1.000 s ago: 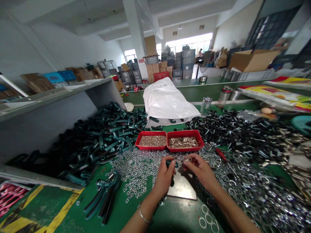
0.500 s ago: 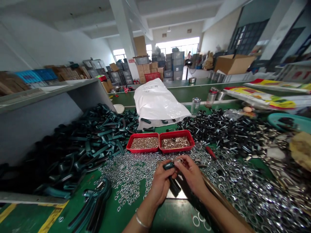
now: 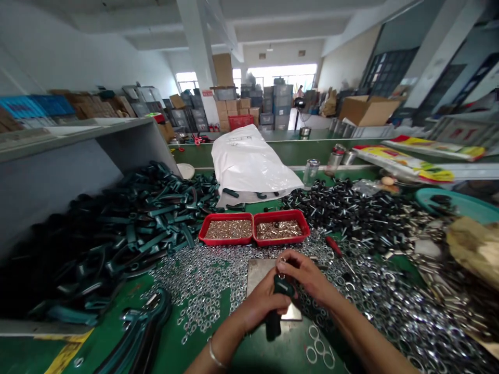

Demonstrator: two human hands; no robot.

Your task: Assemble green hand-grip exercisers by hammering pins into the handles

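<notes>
My left hand [image 3: 262, 304] is wrapped round a dark green and black tool handle [image 3: 283, 286], its green end up and its black end pointing down. At the top of the handle my right hand [image 3: 304, 272] pinches a small shiny metal piece [image 3: 281, 266], possibly a ring; the fingers partly hide it. Both hands are over a flat metal plate [image 3: 254, 276] on the green bench. Loose silvery rings [image 3: 320, 347] lie just right of the plate's near end.
Two red trays [image 3: 228, 241] of small metal pins stand beyond the hands. Green handles [image 3: 156, 218] are heaped left, black-headed bolts [image 3: 335, 208] and metal rings [image 3: 374, 301] right. A red screwdriver [image 3: 333, 245] lies among the rings. Behind the trays is a white bag [image 3: 249, 166].
The handle has turned from lying slanted to more upright, its black end now pointing down toward me. Both hands turned with it, and my view has shifted slightly to the right.
</notes>
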